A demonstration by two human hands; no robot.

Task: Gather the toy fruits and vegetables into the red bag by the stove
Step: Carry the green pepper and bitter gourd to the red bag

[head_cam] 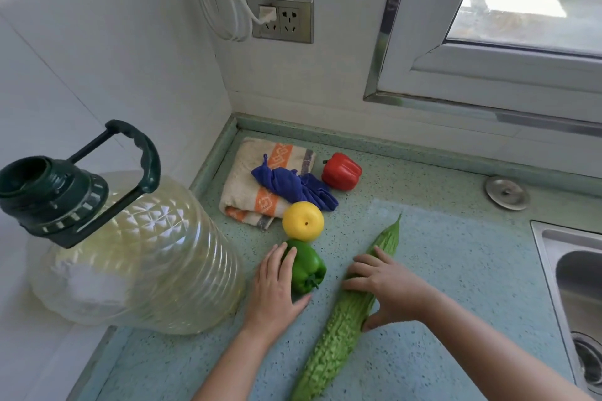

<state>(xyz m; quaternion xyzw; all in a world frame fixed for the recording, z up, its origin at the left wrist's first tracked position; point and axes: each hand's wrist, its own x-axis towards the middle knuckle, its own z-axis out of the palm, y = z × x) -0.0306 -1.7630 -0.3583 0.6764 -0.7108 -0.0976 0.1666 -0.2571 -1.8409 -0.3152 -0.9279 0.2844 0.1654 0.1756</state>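
- Head view, things around: a big clear oil jug [130, 247] with a dark green cap and handle stands at the left of the worktop [456, 270], close beside the left hand and crowding that side.
- In the corner lies a folded beige towel with orange bands [260, 179], and a crumpled blue cloth [293, 187] sits on top of it.
- A red toy pepper [341, 171] lies just right of the towel, near the back edge; a yellow toy fruit [303, 221] rests against the towel's front corner and touches the green toy pepper [308, 267] in front of it.
- A long bumpy toy bitter gourd [345, 319] lies slantwise across the worktop, its tip pointing toward the back wall.
- No red bag shows in this view.
- Surface and room: the worktop is speckled pale green-blue; a steel sink [576, 303] is set in at the right, with a round metal cap [507, 192] behind it. White tiled walls meet in the corner, a socket plate [280, 18] carries a plug with a looped white cord, and a window [521, 10] stands to the right.
- Grip: the left hand [273, 290] curls loosely around the left side of the green toy pepper, fingers on its top, thumb spread below it, not clamped shut.
- The right hand [387, 286] lies over the middle of the toy bitter gourd, fingers draped across it and thumb beside it, closing but not wrapped tight.
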